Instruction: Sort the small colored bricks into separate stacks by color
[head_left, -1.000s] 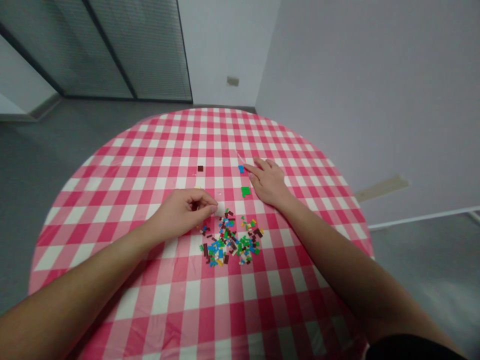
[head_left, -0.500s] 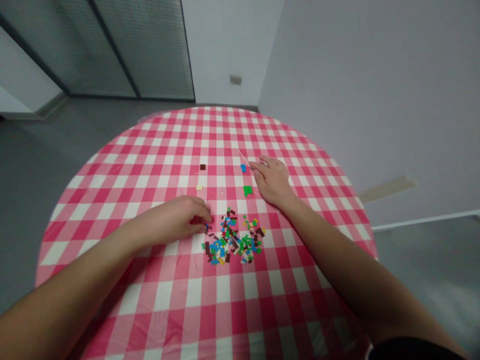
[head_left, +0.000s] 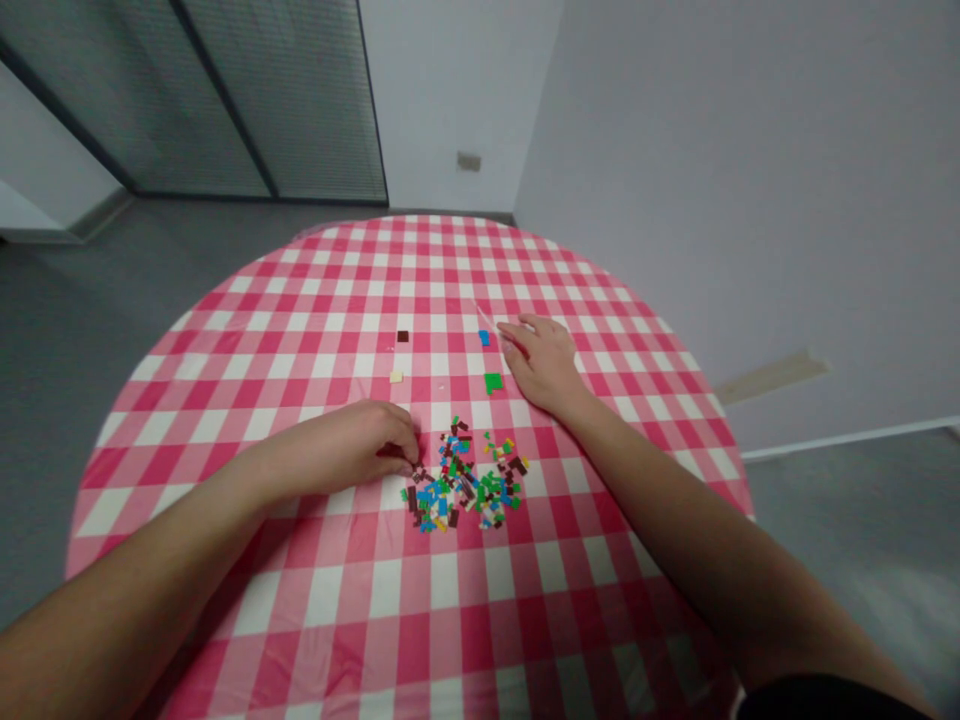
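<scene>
On the checked surface (head_left: 375,600), a brown brick (head_left: 403,336), cream brick (head_left: 396,377), blue brick (head_left: 484,338) and green brick (head_left: 493,382) lie apart, most others left in the mixed pile (head_left: 442,505), my left hand (head_left: 375,440) curled there, whether pinching anything I cannot tell, my right hand (head_left: 541,358) loosely spread.

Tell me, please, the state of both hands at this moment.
Left hand: curled at the edge of the brick pile; whether it grips a piece cannot be told.
Right hand: open, loosely spread beside the blue brick; nothing held is visible.
</scene>
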